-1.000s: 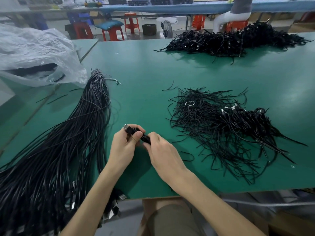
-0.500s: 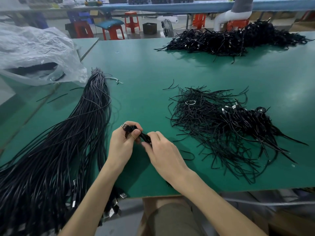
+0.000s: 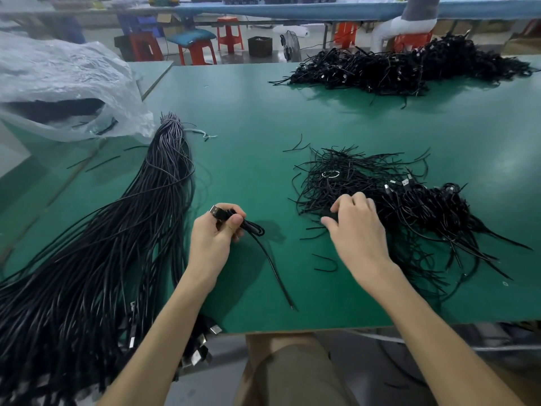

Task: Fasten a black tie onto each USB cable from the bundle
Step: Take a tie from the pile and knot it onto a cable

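Now left hand (image 3: 213, 240) fingers clasp USB cable (image 3: 257, 229), plug (image 3: 215, 212) aimed far-left; right hand (image 3: 357, 230) possibly pinching ties (image 3: 351, 171).

My table (image 3: 257, 142) is green; the cables (image 3: 117, 230) and ties (image 3: 351, 177) are black, the stools (image 3: 199, 51) orange-red.

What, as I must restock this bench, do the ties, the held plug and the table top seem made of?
The ties: thin matte black strips that keep their bends, likely plastic-coated wire. The plug in the left hand: shiny silvery shell, probably metal. The table top: smooth green sheet with soft reflections, perhaps a rubber or vinyl mat.
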The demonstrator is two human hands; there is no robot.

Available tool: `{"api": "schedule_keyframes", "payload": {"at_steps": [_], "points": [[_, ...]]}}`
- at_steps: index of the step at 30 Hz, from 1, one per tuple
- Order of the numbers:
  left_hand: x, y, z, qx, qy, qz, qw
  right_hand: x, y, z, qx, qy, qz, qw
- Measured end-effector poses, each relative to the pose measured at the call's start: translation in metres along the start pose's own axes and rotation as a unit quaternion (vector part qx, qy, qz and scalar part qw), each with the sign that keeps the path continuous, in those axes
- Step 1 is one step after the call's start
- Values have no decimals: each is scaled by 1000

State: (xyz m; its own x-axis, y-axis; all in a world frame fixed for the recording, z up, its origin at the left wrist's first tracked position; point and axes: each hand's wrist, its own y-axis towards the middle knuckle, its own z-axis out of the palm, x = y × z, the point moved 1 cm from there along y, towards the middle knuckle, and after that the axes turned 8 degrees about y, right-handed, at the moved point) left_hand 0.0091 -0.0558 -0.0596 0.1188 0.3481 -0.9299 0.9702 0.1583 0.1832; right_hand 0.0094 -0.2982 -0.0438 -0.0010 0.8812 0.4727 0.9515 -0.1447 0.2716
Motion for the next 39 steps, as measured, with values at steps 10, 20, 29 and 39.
{"api": "schedule_keyframes", "payload": {"at_steps": [10, 20, 29, 39], "points": [[-1, -2, 0, 23, -41, -1, 999, -4, 7, 5, -1, 55, 23, 998], [2, -1, 0, 22, -79, -13, 997, 9, 5, -5, -63, 247, 38, 966], [8, 2, 6, 20, -28, 37, 999, 80, -28, 16, 15, 542, 78, 837], [5, 2, 6, 44, -100, -16, 994, 102, -33, 44, -13, 547, 119, 828]]}}
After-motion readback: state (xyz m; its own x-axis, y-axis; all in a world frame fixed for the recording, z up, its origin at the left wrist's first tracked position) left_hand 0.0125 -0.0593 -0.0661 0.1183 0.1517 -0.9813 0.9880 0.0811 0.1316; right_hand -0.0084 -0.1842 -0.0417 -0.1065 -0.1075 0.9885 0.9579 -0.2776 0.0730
